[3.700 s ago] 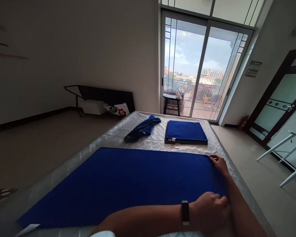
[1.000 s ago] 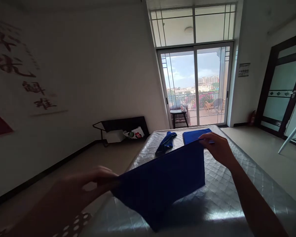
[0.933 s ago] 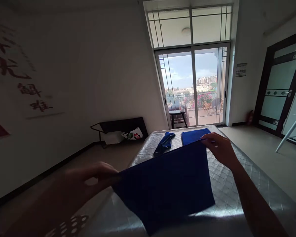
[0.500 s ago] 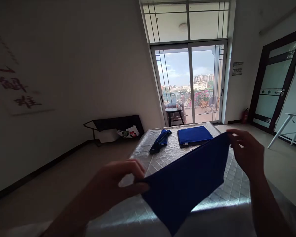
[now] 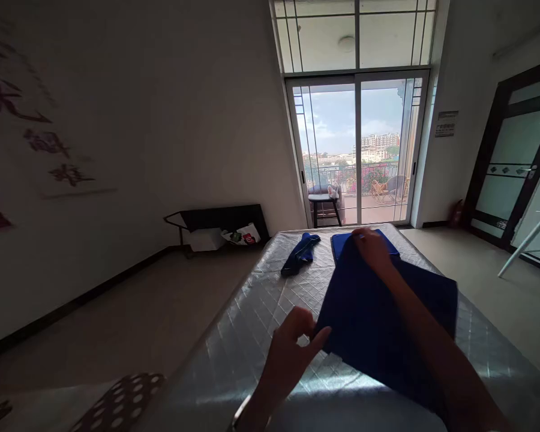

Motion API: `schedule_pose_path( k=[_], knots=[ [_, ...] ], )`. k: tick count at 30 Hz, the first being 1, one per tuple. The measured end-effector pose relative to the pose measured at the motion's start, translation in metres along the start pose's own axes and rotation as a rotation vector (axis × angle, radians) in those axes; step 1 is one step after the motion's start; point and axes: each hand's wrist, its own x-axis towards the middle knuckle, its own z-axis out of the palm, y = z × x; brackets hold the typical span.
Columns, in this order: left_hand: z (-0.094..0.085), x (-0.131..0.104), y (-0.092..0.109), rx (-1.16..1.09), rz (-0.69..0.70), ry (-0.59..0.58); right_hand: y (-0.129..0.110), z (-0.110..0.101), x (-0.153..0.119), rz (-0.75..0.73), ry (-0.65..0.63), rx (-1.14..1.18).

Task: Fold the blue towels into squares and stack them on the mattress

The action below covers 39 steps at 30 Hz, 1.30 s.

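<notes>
A dark blue cloth hangs spread above the quilted silver mattress. My right hand reaches forward and pinches its far upper corner, the forearm crossing in front of the fabric. My left hand holds the near left edge between thumb and fingers. Behind the raised cloth lies a folded blue cloth, partly hidden by it and by my right hand. To the left of that, a crumpled dark blue garment rests on the mattress.
Beyond the mattress is a sliding glass door with a dark stool behind the glass. A low black rack stands by the left wall. Right are a dark-framed door and a white-legged stand. A dotted brown cloth lies lower left.
The cloth has swung from a taut diagonal to a broader spread. My right hand moved left and forward with its corner; my left hand moved right. The view has shifted a little left.
</notes>
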Motion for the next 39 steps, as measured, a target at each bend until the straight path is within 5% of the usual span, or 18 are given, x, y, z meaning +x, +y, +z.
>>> schedule_pose_path(
  k=[4,8,10,13,18,21,28,39],
  knots=[
    [-0.005,-0.015,-0.083,0.042,-0.140,0.048,-0.023,0.098,-0.017,-0.074,-0.414,0.010],
    [-0.018,-0.035,-0.144,0.166,-0.315,0.000,-0.034,0.140,-0.061,-0.163,-0.618,0.047],
    [-0.022,-0.044,-0.163,0.205,-0.369,-0.038,-0.025,0.130,-0.084,-0.184,-0.696,0.037],
    [-0.024,-0.052,-0.175,0.219,-0.404,-0.069,0.009,0.083,-0.122,-0.176,-0.779,-0.040],
    [-0.032,-0.053,-0.168,0.084,-0.429,-0.094,0.069,-0.022,-0.198,0.099,-0.779,-0.088],
    [-0.040,-0.049,-0.161,-0.093,-0.427,-0.076,0.085,-0.054,-0.235,0.232,-0.761,-0.019],
    [-0.037,-0.048,-0.150,-0.104,-0.400,0.001,0.091,-0.050,-0.260,0.208,-0.630,0.240],
    [-0.047,-0.045,-0.131,0.047,-0.281,0.126,0.076,-0.066,-0.251,-0.085,-0.207,0.112]
  ],
)
